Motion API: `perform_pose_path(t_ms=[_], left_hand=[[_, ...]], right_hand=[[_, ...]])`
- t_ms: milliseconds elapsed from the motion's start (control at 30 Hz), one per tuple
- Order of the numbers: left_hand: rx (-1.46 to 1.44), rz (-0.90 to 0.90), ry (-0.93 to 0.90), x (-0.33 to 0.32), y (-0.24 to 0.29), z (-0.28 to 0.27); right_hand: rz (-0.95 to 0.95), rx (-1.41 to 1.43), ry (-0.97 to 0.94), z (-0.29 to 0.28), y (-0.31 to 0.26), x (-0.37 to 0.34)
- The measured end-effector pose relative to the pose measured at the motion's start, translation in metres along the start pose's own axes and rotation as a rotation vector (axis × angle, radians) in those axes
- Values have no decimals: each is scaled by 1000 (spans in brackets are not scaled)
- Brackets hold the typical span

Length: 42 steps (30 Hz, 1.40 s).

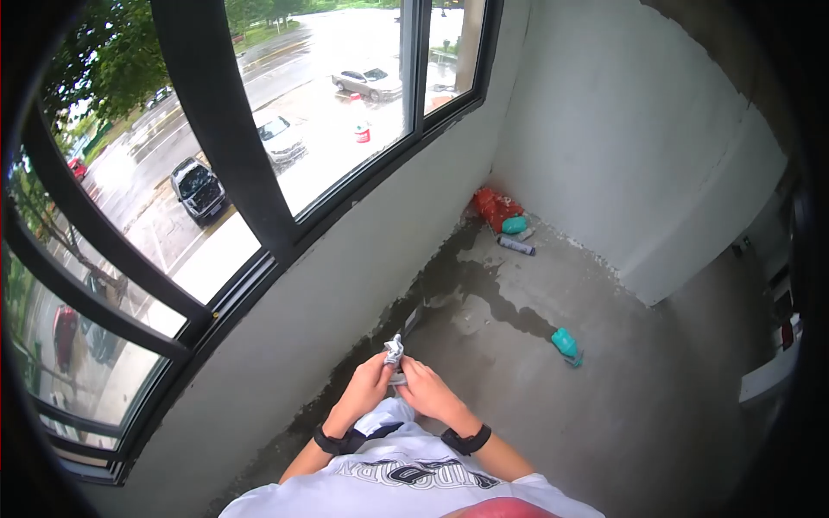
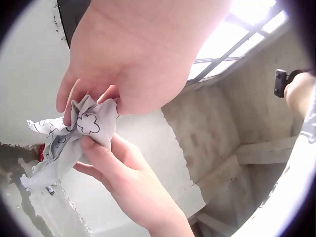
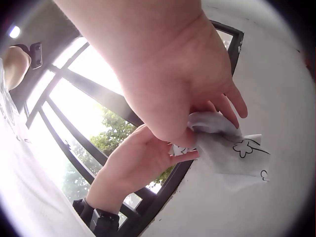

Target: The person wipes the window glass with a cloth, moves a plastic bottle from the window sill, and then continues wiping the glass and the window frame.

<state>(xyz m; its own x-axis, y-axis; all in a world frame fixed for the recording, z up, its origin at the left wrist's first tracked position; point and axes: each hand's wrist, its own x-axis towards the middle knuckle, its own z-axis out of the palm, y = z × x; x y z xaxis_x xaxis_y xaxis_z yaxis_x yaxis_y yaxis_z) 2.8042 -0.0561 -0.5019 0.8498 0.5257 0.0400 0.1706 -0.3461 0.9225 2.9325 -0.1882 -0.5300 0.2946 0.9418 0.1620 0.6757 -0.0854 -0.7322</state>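
In front of the white shirt, both hands hold a crumpled light grey cloth (image 1: 394, 350) printed with black flower outlines. My left hand (image 1: 367, 386) grips it from the left, its fingers bent into the folds. From the other side, my right hand (image 1: 427, 390) pinches the fabric, with its thumb lying on the print in the left wrist view. One end of the cloth (image 3: 232, 153) hangs loose past the right fingers in the right wrist view. Some fingertips are hidden in the folds.
A teal bottle (image 1: 565, 343) lies on the concrete floor (image 1: 518, 414) beside a dark wet trail. In the far corner are a red bag (image 1: 494, 205), another teal item (image 1: 515, 224) and a tube (image 1: 516, 246). A dark-framed window (image 1: 298, 237) runs along the left wall.
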Motion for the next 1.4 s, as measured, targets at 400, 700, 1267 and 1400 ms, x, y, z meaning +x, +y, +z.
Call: perform_pose_path(t_ms=[400, 700, 1267, 1400], left_hand=[[82, 56, 152, 159, 24, 21], [-15, -167, 513, 215, 32, -10], [1364, 648, 1674, 407, 242, -265], [1682, 321, 1218, 415, 169, -256]], right_hand=[[-103, 2, -149, -105, 96, 137], [-338, 185, -282, -120, 118, 247], [-1324, -153, 573, -268, -123, 604], [-1165, -215, 405, -215, -70, 584]])
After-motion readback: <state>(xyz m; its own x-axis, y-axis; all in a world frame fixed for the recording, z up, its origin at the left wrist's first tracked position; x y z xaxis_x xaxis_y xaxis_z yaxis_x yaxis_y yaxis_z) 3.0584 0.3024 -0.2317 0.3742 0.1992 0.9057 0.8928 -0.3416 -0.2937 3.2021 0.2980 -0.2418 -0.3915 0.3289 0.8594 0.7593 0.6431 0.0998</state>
